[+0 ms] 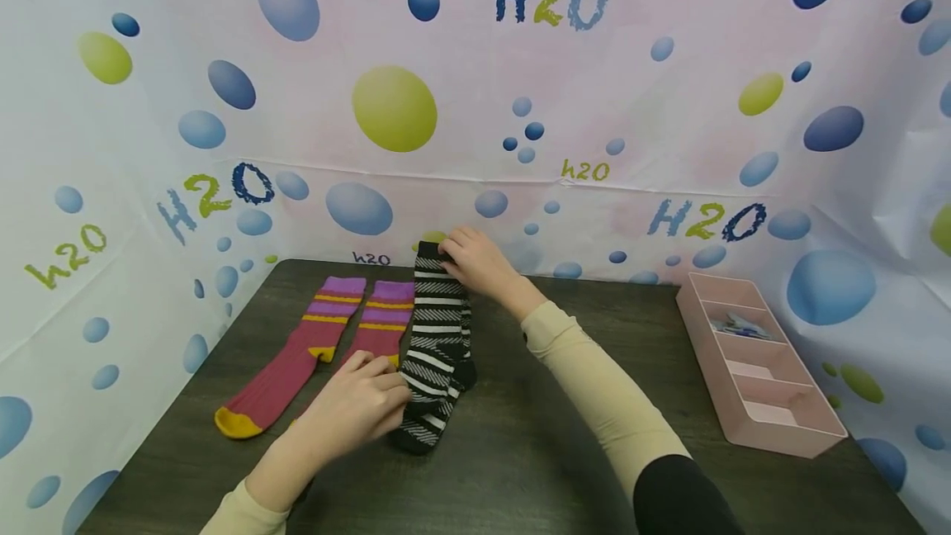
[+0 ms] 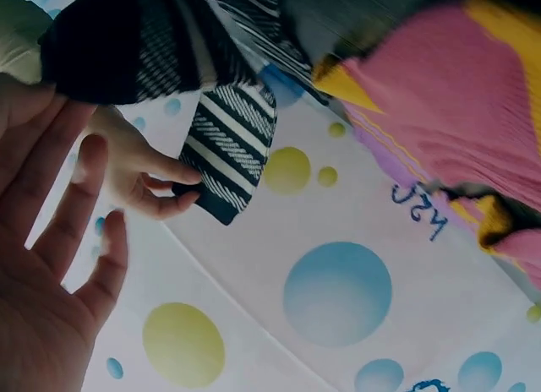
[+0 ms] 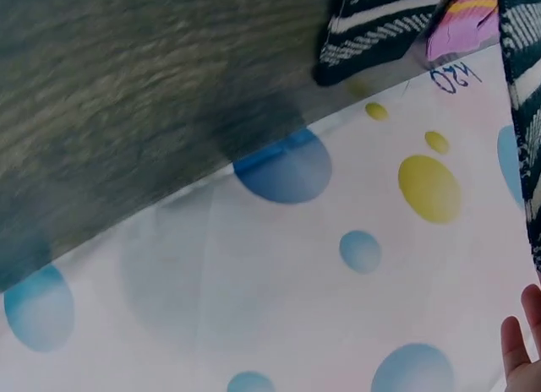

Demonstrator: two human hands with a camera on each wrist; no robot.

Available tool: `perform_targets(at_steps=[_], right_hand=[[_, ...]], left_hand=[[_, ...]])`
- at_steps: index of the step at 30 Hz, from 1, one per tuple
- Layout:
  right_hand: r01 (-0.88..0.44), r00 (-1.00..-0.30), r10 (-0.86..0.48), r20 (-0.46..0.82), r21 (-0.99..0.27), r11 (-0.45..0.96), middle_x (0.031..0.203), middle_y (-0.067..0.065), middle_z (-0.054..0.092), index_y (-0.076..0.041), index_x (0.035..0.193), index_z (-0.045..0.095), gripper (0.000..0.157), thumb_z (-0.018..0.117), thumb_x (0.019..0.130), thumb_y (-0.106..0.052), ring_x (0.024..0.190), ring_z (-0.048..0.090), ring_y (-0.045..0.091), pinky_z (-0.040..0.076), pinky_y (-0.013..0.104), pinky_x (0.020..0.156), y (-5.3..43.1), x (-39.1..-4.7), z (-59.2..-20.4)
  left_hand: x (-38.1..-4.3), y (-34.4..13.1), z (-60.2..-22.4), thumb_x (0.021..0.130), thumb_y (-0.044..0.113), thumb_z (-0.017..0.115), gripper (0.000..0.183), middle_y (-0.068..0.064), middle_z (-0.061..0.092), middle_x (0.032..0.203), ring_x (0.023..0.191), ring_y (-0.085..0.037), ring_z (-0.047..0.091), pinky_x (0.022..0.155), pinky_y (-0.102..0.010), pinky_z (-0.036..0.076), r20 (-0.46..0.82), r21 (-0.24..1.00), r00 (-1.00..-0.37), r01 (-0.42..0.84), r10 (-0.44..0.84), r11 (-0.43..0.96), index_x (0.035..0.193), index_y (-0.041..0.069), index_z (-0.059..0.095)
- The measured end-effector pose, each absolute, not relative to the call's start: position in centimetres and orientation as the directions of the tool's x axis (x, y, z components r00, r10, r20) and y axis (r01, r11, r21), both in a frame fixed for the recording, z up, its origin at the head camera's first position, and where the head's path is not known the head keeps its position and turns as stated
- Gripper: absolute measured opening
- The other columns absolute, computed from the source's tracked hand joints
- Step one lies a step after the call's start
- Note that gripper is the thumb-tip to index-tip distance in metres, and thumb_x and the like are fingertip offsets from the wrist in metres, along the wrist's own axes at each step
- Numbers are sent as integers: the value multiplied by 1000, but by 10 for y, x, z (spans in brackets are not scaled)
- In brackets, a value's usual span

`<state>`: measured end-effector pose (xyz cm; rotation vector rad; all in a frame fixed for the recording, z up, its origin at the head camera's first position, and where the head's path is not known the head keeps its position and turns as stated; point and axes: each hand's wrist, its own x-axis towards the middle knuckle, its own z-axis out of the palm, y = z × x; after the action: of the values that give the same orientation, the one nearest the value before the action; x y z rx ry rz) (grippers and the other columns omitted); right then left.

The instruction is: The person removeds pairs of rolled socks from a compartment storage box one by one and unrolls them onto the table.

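My right hand (image 1: 475, 261) is stretched far out to the back edge of the tabletop (image 1: 565, 436). My arm in its cream sleeve (image 1: 594, 378) runs across the middle of the tabletop to get there. That grip is pinching the top end of the black striped sock (image 1: 438, 337), with my fingers curled over its cuff. In the left wrist view I can see those fingers (image 2: 161, 189) holding the sock's edge.

My left hand (image 1: 357, 407) is nearer to me, by the front part of the tabletop. It lies palm down, and its fingertips touch the lower part of the black striped sock, near the foot. I cannot tell if this grip is pinching the sock or only pressing on it. The left wrist view shows my fingers (image 2: 76, 215) quite straight.

The black striped sock lies long and flat, from the back edge toward me. Two pink socks (image 1: 297, 353) with purple tops and yellow toes lie just beside it on the left.

A pink tray (image 1: 765, 428) with boxes inside sits by the right edge of the tabletop
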<state>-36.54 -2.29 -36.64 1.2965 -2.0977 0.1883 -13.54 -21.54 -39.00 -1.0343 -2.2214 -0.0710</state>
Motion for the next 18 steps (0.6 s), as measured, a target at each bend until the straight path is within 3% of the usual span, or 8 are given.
perform_targets(at_steps=[4, 7, 10, 18], right_hand=[[-842, -283, -746, 602, 217, 494, 104, 6, 66, -9, 100, 66, 19, 73, 88, -22, 105, 61, 25, 49, 39, 93, -12, -369, -362], [-843, -276, -747, 605, 221, 490, 103, 7, 66, -8, 100, 66, 20, 73, 87, -22, 104, 61, 25, 49, 40, 92, -2, -371, -359], [-842, -276, -746, 606, 222, 492, 102, 8, 65, -7, 99, 66, 19, 73, 87, -20, 101, 60, 26, 49, 40, 89, 10, -372, -358], [-832, -290, -756, 587, 236, 502, 100, 8, 64, -7, 98, 66, 19, 74, 86, -19, 102, 58, 27, 46, 42, 94, 40, -378, -366]], left_hand=[[-136, -205, -388, 91, 15, 46, 26, 11, 64, 74, 78, -13, 55, 76, -34, 41, 636, -233, -385, 730, 669, 642, 74, 20, 65], [-137, -196, -386, 95, 18, 40, 32, 10, 63, 74, 78, -13, 55, 76, -34, 40, 648, -233, -362, 743, 670, 627, 75, 19, 65], [-138, -185, -386, 94, 18, 41, 30, 10, 63, 74, 79, -13, 55, 75, -32, 40, 647, -236, -347, 755, 679, 611, 75, 19, 65], [-139, -157, -394, 81, 20, 67, 3, 12, 66, 79, 82, -11, 57, 78, -29, 40, 573, -245, -336, 801, 748, 547, 78, 21, 65]])
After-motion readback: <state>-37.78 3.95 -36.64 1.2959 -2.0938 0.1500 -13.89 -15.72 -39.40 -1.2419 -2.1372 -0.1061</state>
